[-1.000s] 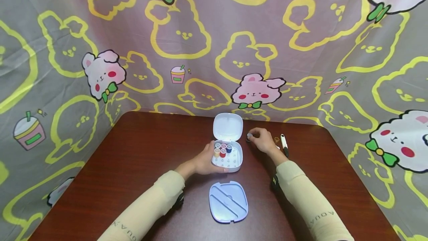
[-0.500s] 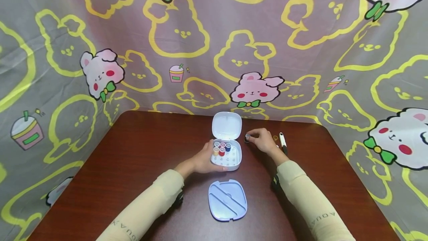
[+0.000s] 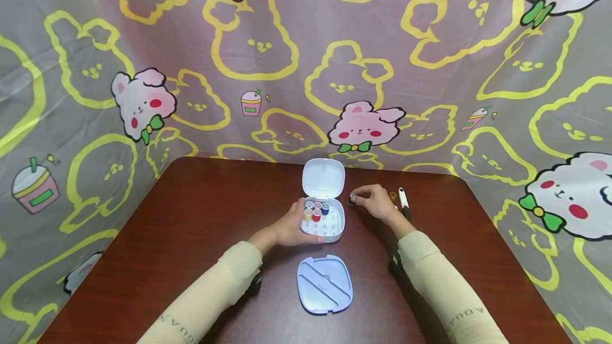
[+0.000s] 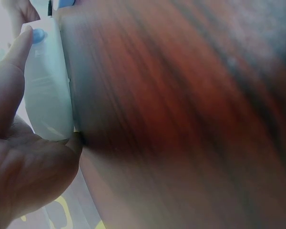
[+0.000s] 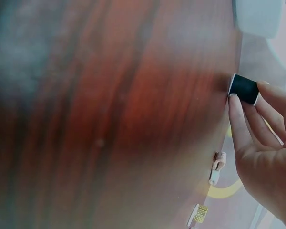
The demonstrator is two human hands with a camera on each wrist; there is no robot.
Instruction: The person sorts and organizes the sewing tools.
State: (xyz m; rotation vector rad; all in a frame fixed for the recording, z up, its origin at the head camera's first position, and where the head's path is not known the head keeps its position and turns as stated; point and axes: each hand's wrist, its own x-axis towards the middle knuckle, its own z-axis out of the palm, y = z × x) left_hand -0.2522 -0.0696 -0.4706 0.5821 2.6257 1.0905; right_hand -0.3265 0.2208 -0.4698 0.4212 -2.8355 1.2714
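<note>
My left hand (image 3: 289, 229) grips the left side of a white sewing box (image 3: 337, 237), fingers along its side and thumb at the front. The box's lid (image 3: 323, 178) stands raised at the back. Inside, several thread spools, among them a red spool (image 3: 316, 215) and a blue spool (image 3: 325, 208), fill the back left pegs. To the right of the box, my right hand (image 3: 377, 201) pinches a dark thread spool (image 5: 244, 89) between thumb and fingers, low at the tabletop. The left wrist view shows the box's wall (image 4: 47, 90) between thumb and fingers.
A lilac divided tray (image 3: 325, 285) lies in front of the box. Right of my right hand lie a white-and-black tool (image 3: 404, 203) and a small gold ring-like thing (image 3: 393, 195). The right wrist view shows a gold thimble (image 5: 200, 213) and a pinkish clip-like piece (image 5: 219, 164).
The head view shifts slightly. The dark spool, pinched throughout, comes marginally closer to the person; the left hand keeps its grip on the box.
</note>
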